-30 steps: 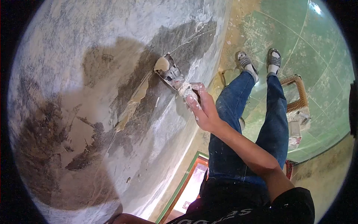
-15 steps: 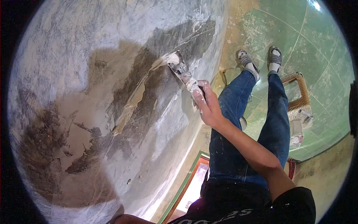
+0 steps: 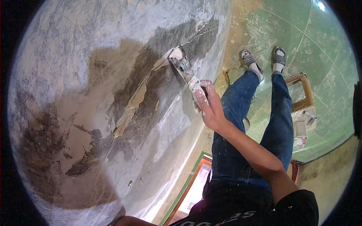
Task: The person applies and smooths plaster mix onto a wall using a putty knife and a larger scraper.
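Note:
My right hand (image 3: 211, 105) is closed round the handle of a putty-smeared putty knife (image 3: 185, 71). A lump of pale putty (image 3: 176, 53) sits at the blade's end, which is against the rough grey wall (image 3: 158, 124). From the blade, a raised ridge of beige putty (image 3: 137, 100) runs down and left across a dark patch. Of my left arm (image 3: 132, 221), only a strip of skin shows at the bottom edge; the left hand itself is out of sight.
My feet in grey sandals (image 3: 279, 56) stand on a green tiled floor (image 3: 313, 41) spotted with white. Beside my legs is a woven-edged stool (image 3: 307, 90) with a putty-stained box (image 3: 300, 130) on it. A green-edged frame (image 3: 184, 192) is low by the wall.
The putty knife's blade has shifted slightly up along the wall, and its angle has changed a little. My right hand keeps its hold with little movement.

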The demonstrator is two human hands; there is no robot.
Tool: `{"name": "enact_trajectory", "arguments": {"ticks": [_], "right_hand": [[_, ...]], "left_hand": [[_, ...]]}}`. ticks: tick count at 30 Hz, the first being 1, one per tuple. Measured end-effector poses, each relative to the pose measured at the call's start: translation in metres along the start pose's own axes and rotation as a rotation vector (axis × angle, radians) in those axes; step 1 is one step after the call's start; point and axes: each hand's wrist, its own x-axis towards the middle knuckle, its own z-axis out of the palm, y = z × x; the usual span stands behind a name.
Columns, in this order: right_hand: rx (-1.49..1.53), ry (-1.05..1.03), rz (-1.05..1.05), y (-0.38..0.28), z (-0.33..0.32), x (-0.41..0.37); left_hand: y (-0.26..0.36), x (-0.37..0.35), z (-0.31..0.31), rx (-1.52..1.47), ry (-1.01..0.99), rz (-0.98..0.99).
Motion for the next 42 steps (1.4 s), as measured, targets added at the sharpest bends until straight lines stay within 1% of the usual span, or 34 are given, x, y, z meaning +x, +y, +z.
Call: {"name": "enact_trajectory", "arguments": {"ticks": [1,4,8,10,11,13,14,16,17,19,22,25,29,32,34,35,37,38,40,41,42], "right_hand": [[-0.010,0.017,-0.092,0.002,0.002,-0.001],[-0.020,0.012,-0.097,0.003,0.006,0.001],[-0.043,0.075,-0.096,0.003,0.000,0.008],[0.039,0.092,-0.017,-0.002,-0.001,0.006],[0.039,0.092,-0.015,-0.003,0.000,0.006],[-0.088,0.069,-0.174,-0.004,0.002,0.005],[-0.087,0.069,-0.174,-0.001,0.003,0.006],[0.015,0.007,-0.088,0.008,0.002,0.007],[0.013,0.008,-0.090,0.009,0.000,0.007],[-0.009,0.040,-0.013,0.009,-0.007,0.007],[0.060,0.053,-0.019,0.007,-0.007,0.005],[0.064,0.030,0.006,-0.010,-0.001,0.005],[0.011,0.010,0.010,-0.003,-0.002,-0.004],[0.071,0.031,0.058,-0.005,-0.001,-0.009],[0.027,0.105,-0.008,-0.015,0.001,-0.004],[0.028,0.104,-0.007,-0.016,0.001,-0.004],[-0.099,0.059,-0.046,-0.018,-0.001,-0.003],[-0.100,0.060,-0.049,-0.018,-0.001,-0.007],[-0.025,0.051,0.069,-0.016,0.000,-0.017],[-0.028,0.051,0.071,-0.017,0.000,-0.017],[0.034,0.052,0.066,-0.018,0.000,-0.018]], "left_hand": [[-0.001,0.000,0.000,0.000,-0.003,0.002],[-0.003,0.002,0.000,0.006,-0.005,0.006],[-0.002,0.000,0.001,0.004,-0.010,-0.002],[-0.002,0.000,0.001,0.004,-0.014,-0.002],[-0.002,0.000,0.001,0.005,-0.017,-0.001],[-0.003,0.001,0.001,0.005,-0.021,0.002],[-0.004,0.002,0.001,0.005,-0.021,0.003],[-0.004,0.002,0.002,0.003,-0.021,-0.001],[-0.003,0.002,0.003,0.002,-0.022,-0.004],[-0.003,0.001,0.004,0.002,-0.023,-0.010],[-0.004,0.000,0.003,0.004,-0.031,-0.011],[-0.007,0.002,0.002,0.005,-0.038,-0.001],[-0.008,0.004,0.005,0.002,-0.039,-0.008],[-0.010,0.005,0.004,0.007,-0.045,-0.012],[-0.013,0.007,0.003,0.012,-0.047,-0.008],[-0.014,0.008,0.003,0.014,-0.047,-0.007],[-0.016,0.009,0.003,0.013,-0.048,-0.009],[-0.017,0.010,0.004,0.012,-0.048,-0.012],[-0.018,0.009,0.004,0.013,-0.048,-0.019],[-0.019,0.009,0.003,0.014,-0.052,-0.020],[-0.020,0.008,0.002,0.016,-0.056,-0.020]]}}
